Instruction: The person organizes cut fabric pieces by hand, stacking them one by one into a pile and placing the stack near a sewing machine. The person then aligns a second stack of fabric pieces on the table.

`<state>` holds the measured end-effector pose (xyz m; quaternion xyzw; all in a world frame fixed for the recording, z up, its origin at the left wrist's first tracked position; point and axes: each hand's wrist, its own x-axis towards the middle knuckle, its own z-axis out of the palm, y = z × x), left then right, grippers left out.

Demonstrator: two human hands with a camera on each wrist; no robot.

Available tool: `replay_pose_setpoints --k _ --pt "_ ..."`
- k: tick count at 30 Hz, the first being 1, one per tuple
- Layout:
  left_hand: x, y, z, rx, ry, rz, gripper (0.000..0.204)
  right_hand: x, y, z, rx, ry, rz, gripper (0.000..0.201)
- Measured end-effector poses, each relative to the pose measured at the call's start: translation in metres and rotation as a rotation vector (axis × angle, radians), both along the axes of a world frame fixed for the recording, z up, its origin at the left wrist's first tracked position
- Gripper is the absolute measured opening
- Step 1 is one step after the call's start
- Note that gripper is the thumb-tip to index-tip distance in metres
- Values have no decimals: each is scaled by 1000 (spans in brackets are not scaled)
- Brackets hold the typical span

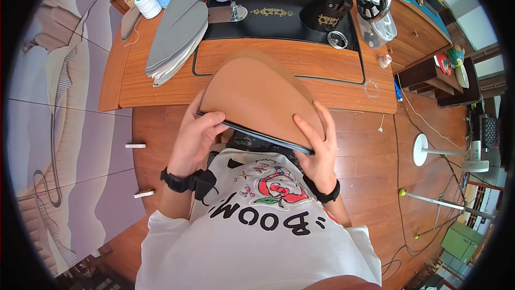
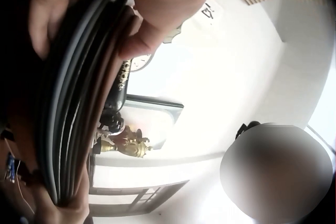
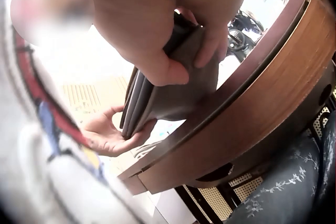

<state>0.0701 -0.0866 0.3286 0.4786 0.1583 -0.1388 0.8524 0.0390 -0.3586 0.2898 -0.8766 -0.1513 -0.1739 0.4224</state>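
In front of the sewing machine (image 1: 335, 0), the left hand (image 1: 194, 140) and right hand (image 1: 321, 158), part-closed, pinch the stack (image 1: 257, 97), ideally edges flush.

Head view: taken from above the shirt (image 1: 257, 225), facing steeply down and forward across the near edge of the worktop (image 1: 161, 94). Left wrist view: very close, facing along the stack (image 2: 79, 98) and up towards the wall (image 2: 252, 61). Right wrist view: similarly close, facing across the stack to the left hand (image 3: 113, 133). All three views share the stack; head and right wrist share the worktop's edge.
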Motion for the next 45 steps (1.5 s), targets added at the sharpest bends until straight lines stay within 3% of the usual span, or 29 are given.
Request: replay_pose_setpoints --k 5,7,10,11,13,17,19,20,25,27,28,29,31,32,36,38,40,42,45 --pt "39 5 29 60 -339 -102 86 48 -10 37 -2 -56 66 82" --pt "62 7 31 95 -315 -105 95 74 -20 40 -58 -156 84 81" --pt "91 12 39 430 -457 -269 104 106 -32 42 -188 -390 61 77" --pt "100 10 44 427 -454 -274 104 114 -38 37 -232 -451 73 77" --pt "111 3 49 618 -684 -470 96 117 -47 31 -287 -433 127 77" --pt "113 -9 13 773 -588 -503 79 113 -57 10 -391 -278 238 81" --pt "109 -14 14 941 -775 -439 62 111 -61 4 -389 -231 238 81" --pt "111 -18 18 946 -865 -398 58 111 -61 4 -343 -229 245 77" --pt "116 -21 20 955 -874 -423 57 111 -59 0 -123 -122 276 74" --pt "115 -21 9 945 -869 -442 58 113 -54 -5 259 -79 255 86" --pt "115 -19 0 909 -888 -403 60 111 -51 -2 239 45 232 96" --pt "114 -18 -5 874 -906 -367 61 111 -49 4 244 51 227 96" --pt "115 -19 -8 869 -910 -355 64 112 -45 18 177 340 172 90" --pt "116 -19 -8 868 -924 -332 67 116 -41 21 65 267 174 75" --pt "121 -21 -8 768 -722 -387 66 119 -32 12 88 225 106 51" --pt "122 -21 -3 933 -834 -317 58 118 -32 15 87 169 118 52" --pt "120 -19 -2 889 -812 -307 58 116 -33 22 86 124 121 54" --pt "114 -19 5 877 -790 -301 65 115 -32 32 96 235 139 57" --pt "112 -17 -12 851 -748 -279 76 119 -33 23 50 239 180 61"
